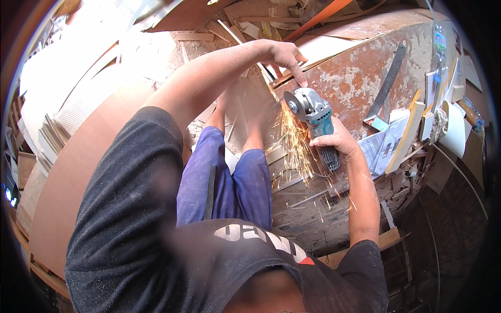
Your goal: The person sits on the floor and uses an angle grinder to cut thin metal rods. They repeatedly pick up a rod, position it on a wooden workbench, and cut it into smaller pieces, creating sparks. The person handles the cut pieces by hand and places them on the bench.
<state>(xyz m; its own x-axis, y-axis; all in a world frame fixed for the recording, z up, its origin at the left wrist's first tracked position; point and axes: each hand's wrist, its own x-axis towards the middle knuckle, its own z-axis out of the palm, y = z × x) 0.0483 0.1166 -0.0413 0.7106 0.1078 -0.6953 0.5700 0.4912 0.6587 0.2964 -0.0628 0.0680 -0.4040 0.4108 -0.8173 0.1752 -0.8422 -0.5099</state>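
Observation:
My right hand [339, 138] is wrapped round the body of a teal and grey angle grinder [319, 117] at the bench's near edge. A stream of orange sparks [294, 138] sprays down and toward me from its disc [290, 102]. My left hand [287, 56] reaches over from the left to the bench edge just beyond the grinder's head. Its index finger points down close to the tool, while the other fingers curl at the edge. What those fingers grip, and the piece the disc touches, I cannot make out.
On the worn reddish-brown bench [347, 78] lies a dark flat metal bar [389, 78]. Papers [386, 143], wood strips [407, 136] and a plastic bottle [440, 39] crowd its right end. Wood scraps litter the floor by my bare feet. Curved brown board [78, 172] stands at left.

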